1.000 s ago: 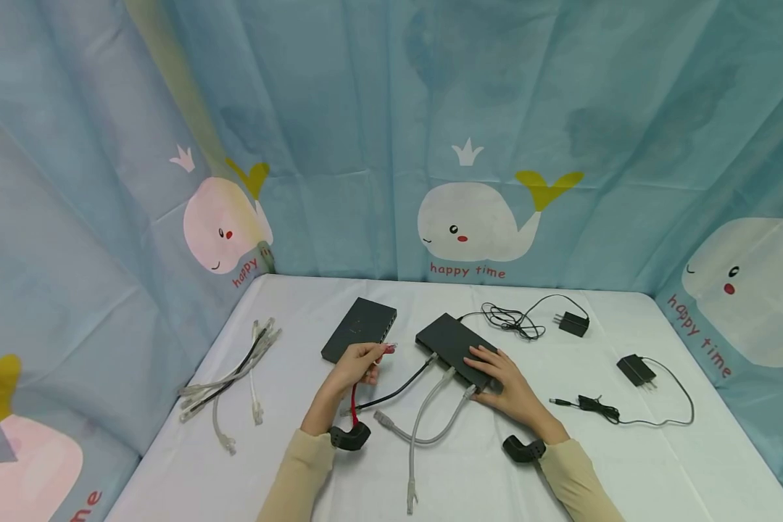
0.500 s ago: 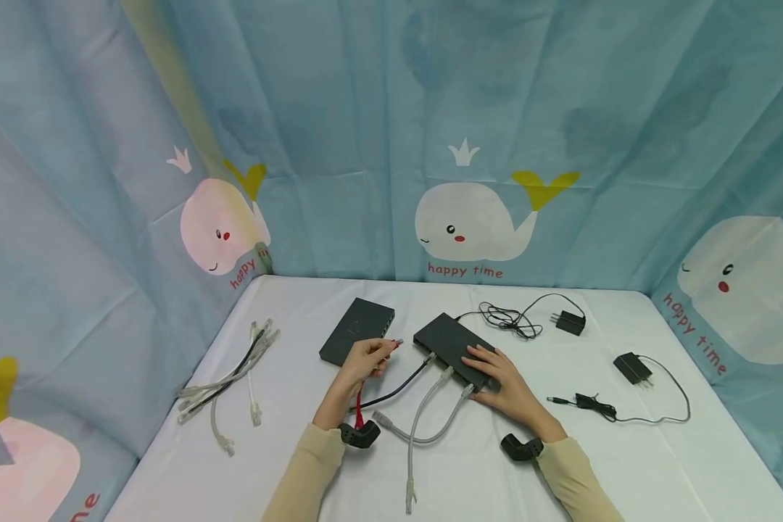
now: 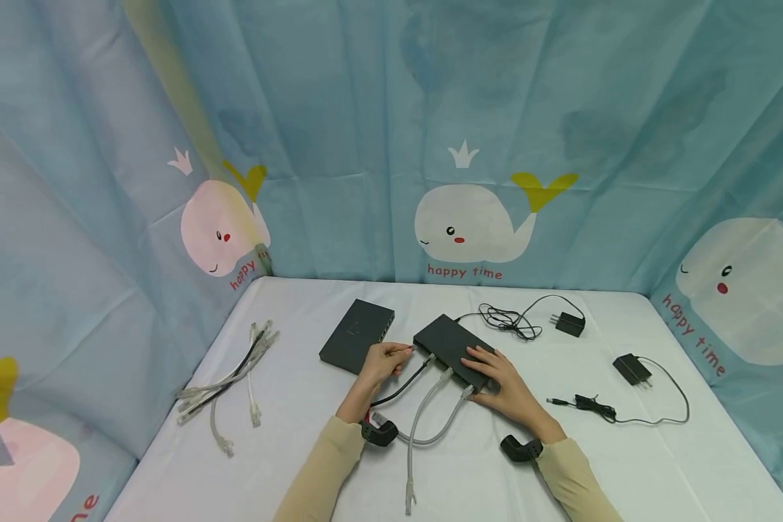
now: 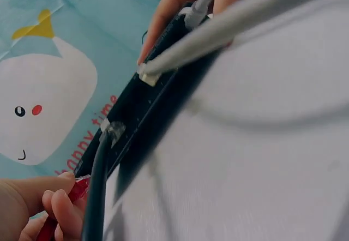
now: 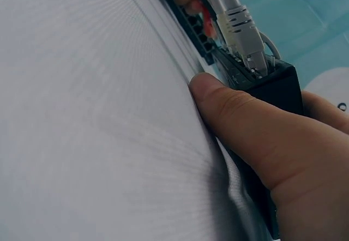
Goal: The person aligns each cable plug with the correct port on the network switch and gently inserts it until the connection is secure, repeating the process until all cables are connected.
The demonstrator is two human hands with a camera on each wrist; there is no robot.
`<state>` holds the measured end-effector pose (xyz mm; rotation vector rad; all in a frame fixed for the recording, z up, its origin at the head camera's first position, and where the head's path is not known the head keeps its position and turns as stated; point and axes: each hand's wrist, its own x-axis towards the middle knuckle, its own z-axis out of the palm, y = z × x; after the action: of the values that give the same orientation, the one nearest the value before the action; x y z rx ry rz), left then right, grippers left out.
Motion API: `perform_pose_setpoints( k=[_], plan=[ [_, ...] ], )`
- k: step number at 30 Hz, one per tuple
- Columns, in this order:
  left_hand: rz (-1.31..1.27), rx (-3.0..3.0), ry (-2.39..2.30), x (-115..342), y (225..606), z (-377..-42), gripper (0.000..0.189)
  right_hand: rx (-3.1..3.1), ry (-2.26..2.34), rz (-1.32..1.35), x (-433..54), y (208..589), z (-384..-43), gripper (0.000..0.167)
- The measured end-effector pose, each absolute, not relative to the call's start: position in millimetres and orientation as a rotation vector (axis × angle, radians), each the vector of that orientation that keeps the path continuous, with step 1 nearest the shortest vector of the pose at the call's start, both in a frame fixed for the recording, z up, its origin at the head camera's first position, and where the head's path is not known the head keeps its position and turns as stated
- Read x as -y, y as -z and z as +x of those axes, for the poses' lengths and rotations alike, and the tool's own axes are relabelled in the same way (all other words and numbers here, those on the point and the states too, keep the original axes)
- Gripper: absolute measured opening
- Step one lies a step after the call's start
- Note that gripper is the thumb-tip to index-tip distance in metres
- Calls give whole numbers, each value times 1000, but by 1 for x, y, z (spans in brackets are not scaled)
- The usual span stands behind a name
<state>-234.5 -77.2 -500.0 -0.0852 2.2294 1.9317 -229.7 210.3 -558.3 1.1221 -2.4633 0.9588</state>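
A black network switch (image 3: 446,339) lies mid-table with its port side toward me. One black network cable (image 3: 404,387) and two grey network cables (image 3: 420,417) are plugged into it. My left hand (image 3: 382,365) pinches the plug end of a red network cable (image 4: 82,187), right at the left end of the port side. Its fingers partly cover the red plug. With my right hand (image 3: 505,381) I grip the switch's right end, thumb (image 5: 234,110) along the near edge and fingers spread over the top.
A second black network switch (image 3: 355,335) lies to the left. At far left is a bundle of grey and black network cables (image 3: 235,373). Two black power adapters, one at the back (image 3: 569,323) and one nearer (image 3: 633,369), lie right with their cords.
My left hand has moved right with the red network cable, bringing its plug from above the second switch to the gripped switch's left end. The right hand has stayed in place.
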Motion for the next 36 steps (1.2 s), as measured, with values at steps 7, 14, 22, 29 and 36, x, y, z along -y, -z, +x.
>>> perform_pose_setpoints(
  k=[7,14,22,29,36],
  plan=[
    [-132,-2222,-1954,70,516,-244,31,2472,-952,1116,-210,558,-229,67],
    [-116,-2169,-1930,71,517,-247,34,2461,-932,1131,-209,558,-230,66],
    [-115,-2052,-1911,73,518,-255,38,2474,-918,1135,-211,555,-229,59],
    [-82,-1888,-1923,75,516,-261,42,2422,-844,1143,-209,554,-228,64],
    [-41,-1740,-1951,79,512,-262,41,2413,-883,1135,-209,552,-227,62]
  ],
)
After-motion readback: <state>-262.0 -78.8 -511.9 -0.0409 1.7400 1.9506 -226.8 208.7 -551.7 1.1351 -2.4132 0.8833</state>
